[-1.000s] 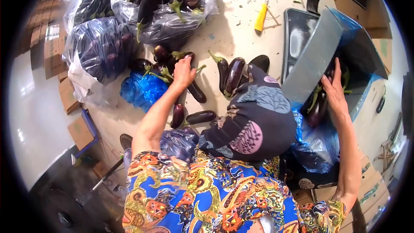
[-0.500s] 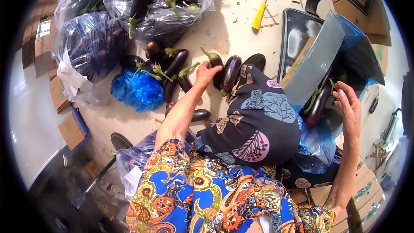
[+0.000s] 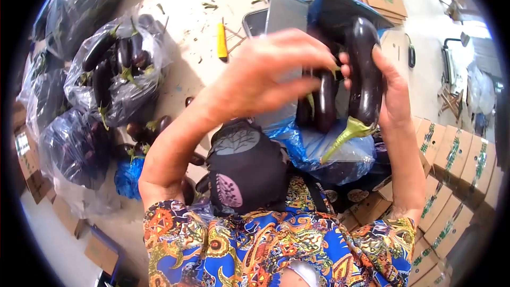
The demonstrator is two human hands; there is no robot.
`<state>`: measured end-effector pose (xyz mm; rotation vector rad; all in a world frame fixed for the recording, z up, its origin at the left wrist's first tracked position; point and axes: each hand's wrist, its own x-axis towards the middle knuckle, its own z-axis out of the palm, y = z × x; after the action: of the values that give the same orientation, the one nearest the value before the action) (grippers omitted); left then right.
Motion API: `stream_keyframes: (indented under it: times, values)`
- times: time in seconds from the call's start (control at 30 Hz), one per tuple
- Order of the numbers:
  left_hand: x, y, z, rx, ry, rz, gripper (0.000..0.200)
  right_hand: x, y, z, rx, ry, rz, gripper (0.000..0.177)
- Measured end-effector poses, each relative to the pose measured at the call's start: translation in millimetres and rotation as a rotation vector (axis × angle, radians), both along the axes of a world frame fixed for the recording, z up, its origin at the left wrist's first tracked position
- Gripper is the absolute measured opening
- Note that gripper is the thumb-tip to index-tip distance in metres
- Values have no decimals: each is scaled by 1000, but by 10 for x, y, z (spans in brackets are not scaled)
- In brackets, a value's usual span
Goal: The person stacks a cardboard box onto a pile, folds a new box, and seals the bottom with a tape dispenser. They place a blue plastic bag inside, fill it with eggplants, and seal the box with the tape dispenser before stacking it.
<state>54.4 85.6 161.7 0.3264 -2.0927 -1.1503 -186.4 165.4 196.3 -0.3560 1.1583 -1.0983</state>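
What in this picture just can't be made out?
All in the head view:
Inside of the blue-lined box: hidden by the left hand and the long eggplant.
Whether the left hand grips the shorter eggplant: its palm faces away.
How far the right hand wraps the long eggplant: the eggplant covers its palm.
Floor eggplants: partly behind the left arm.
Objects at the right edge: blurred.

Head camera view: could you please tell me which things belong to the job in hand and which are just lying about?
In hand:
- left hand gripping a slim eggplant
- right hand gripping a large eggplant
- blue-lined box just behind them

Lying about, untouched:
- yellow-handled tool on the floor
- clear bag of eggplants
- stacked cartons
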Motion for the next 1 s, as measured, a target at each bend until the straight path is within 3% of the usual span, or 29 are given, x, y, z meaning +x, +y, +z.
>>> stream_keyframes:
  times: [0.03, 0.07, 0.13, 0.17, 0.23, 0.27, 0.3, 0.33, 0.37, 0.47, 0.53, 0.57, 0.6, 0.67, 0.7, 0.8, 0.83, 0.9, 1.0]
  values:
    - [86, -46, -110, 92, 44, 143, 38, -43, 59, 22, 36, 217, -20, 43]
    - [208, 28, -145, 536, -37, 330, 29, -115, 109, -1, 77, 375, 25, 46]
    - [452, 9, -612, 590, -101, 603, 28, -202, 109, -272, 11, 478, 46, 48]
    - [620, 58, -1031, 452, -240, 734, 29, -174, 46, -367, -20, 438, 35, 53]
    - [964, 340, -1702, 421, -475, 803, 42, -274, -151, -769, -25, 418, 117, 69]
    - [1241, 530, -2173, 230, -673, 803, 51, -195, -231, -934, 37, 570, 39, 79]
    - [1436, 760, -2527, 231, -847, 837, 61, -324, -319, -1293, 101, 802, 251, 86]
    - [1675, 1003, -2918, 154, -984, 845, 69, -156, -297, -1395, 137, 1000, 227, 87]
    - [1623, 1140, -2782, 382, -1221, 910, 76, -92, -239, -1414, 103, 1020, 214, 87]
    - [1627, 1433, -2839, 275, -1335, 1109, 87, -114, -148, -1317, 59, 995, 258, 90]
    - [1982, 1506, -3245, 352, -1123, 1219, 93, -165, -125, -1268, 67, 876, 275, 92]
    - [1770, 1341, -2781, 781, -1139, 1228, 95, -150, -93, -1047, 117, 784, 273, 90]
    - [1816, 1337, -2781, 733, -1145, 1226, 92, -223, -59, -983, 149, 757, 357, 88]
    - [2292, 1346, -3214, 750, -754, 1230, 89, -472, 58, -884, 212, 695, 522, 83]
    - [2344, 1199, -3071, 757, -571, 1171, 86, -521, 98, -702, 192, 655, 487, 78]
    - [1842, 661, -1646, 916, -24, 925, 79, -781, 101, -477, 76, 809, 386, 62]
    - [1482, 493, -1021, 795, 22, 888, 80, -887, 88, -514, -58, 1037, 399, 52]
    - [1110, 203, -343, 721, 113, 691, 84, -856, 74, -490, -42, 934, 335, 50]
    - [429, -87, 303, 673, 187, 475, 76, -815, 108, -510, -20, 826, 273, 47]
